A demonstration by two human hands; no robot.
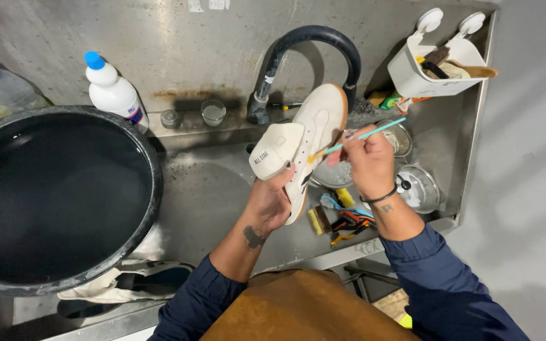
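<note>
My left hand [270, 199] grips a white sneaker [308, 136] with a tan sole by its heel and holds it up over the steel sink [210, 189], tongue pulled out toward me. My right hand [368, 161] pinches a thin teal-handled brush [364, 136], like a toothbrush, whose bristle end touches the side of the sneaker near the laces. Both forearms wear dark blue sleeves pushed up. A black bracelet sits on the right wrist.
A large black tub [58, 196] of dark water fills the left. A second sneaker [127, 284] lies below it. A black curved faucet [311, 44], a white bottle with a blue cap [112, 88], a white wall caddy [431, 66], brushes [336, 218] and metal lids [418, 186] surround the sink.
</note>
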